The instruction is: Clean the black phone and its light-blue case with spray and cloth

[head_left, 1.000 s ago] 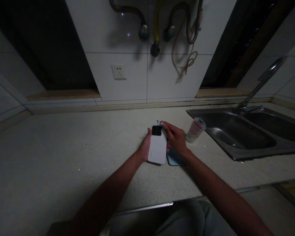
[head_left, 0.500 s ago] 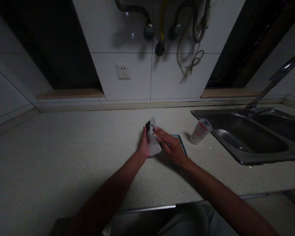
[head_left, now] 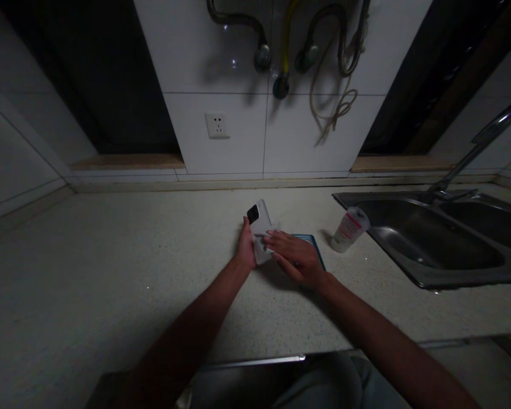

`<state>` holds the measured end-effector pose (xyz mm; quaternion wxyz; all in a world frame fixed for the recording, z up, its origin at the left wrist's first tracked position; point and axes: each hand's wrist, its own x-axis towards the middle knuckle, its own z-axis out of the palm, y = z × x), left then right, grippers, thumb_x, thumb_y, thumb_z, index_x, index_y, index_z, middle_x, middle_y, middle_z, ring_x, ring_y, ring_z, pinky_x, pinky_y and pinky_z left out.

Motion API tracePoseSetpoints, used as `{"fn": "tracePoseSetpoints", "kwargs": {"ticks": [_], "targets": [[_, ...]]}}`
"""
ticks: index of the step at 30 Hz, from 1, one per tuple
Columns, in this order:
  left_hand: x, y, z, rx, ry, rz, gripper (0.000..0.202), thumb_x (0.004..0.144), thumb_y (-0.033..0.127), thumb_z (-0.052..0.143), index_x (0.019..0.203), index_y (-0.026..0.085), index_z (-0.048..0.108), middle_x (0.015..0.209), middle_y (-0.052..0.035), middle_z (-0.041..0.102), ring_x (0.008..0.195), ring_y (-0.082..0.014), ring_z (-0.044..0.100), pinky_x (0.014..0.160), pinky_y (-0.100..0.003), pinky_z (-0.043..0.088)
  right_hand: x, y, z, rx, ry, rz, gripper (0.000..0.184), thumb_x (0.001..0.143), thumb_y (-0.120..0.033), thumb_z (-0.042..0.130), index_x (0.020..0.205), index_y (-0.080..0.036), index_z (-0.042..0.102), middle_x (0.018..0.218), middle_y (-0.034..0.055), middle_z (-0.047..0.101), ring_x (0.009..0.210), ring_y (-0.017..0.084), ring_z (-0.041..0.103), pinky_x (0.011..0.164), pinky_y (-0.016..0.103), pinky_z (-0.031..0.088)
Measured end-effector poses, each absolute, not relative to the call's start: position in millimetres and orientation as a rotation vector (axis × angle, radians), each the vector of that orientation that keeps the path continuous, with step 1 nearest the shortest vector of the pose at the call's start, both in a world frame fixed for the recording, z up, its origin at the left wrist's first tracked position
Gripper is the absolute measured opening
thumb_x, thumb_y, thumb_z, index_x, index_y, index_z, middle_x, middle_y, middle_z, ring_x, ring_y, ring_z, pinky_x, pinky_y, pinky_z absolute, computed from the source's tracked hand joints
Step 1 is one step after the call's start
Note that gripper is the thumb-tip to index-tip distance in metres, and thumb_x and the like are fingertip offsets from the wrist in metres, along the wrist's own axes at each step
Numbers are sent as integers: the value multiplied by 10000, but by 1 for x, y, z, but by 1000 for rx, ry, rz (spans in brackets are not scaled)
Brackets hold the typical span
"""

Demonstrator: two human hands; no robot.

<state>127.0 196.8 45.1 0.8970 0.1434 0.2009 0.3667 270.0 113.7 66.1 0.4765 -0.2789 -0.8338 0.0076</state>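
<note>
My left hand (head_left: 246,246) is closed round the left edge of a white smartphone (head_left: 262,214), whose back faces up. Its black camera block (head_left: 252,213) shows at the top left. Across the lower part of the phone's back lies my right hand (head_left: 296,255), fingers close together and nearly straight. A small pale, thin piece (head_left: 259,241) shows at those fingertips; its kind is unclear. Partly hidden behind my right hand, a flat thing with a teal rim (head_left: 317,250) rests on the countertop.
A clear plastic cup (head_left: 350,229) with red print stands right of my hands, beside the double steel sink (head_left: 417,272) and its tap (head_left: 464,159). The pale countertop (head_left: 153,244) runs along the tiled wall, which carries a socket (head_left: 217,125) and pipes (head_left: 262,54).
My right fingers have slid down the phone's back, toward me, uncovering more of its upper part. The phone has tilted slightly left. The whole view has shifted a little.
</note>
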Motion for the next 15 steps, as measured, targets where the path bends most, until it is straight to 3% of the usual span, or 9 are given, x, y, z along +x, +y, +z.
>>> {"fn": "tracePoseSetpoints", "kwargs": {"ticks": [6, 10, 15], "targets": [[132, 189, 55, 273, 449, 845, 718, 971, 624, 272, 1253, 65, 625, 939, -167, 740, 904, -292, 712, 868, -421, 537, 273, 126, 56, -960, -1838, 66, 315, 964, -238, 540, 1236, -271, 696, 1265, 58, 692, 1237, 227, 624, 1070, 480, 518], [137, 185, 54, 294, 427, 811, 675, 971, 606, 304, 1262, 90, 627, 988, -163, 746, 928, -296, 712, 886, -436, 525, 278, 138, 45, -1097, -1730, 87, 309, 963, -282, 547, 1231, -279, 701, 1310, 58, 663, 1260, 250, 606, 1101, 531, 476], [143, 172, 56, 338, 389, 690, 745, 947, 677, 245, 1239, 117, 640, 992, -171, 744, 903, -305, 717, 848, -443, 534, 288, 153, 40, -1176, -1605, 149, 317, 966, -315, 539, 1228, -245, 703, 1309, 76, 661, 1256, 244, 610, 1111, 511, 461]]}}
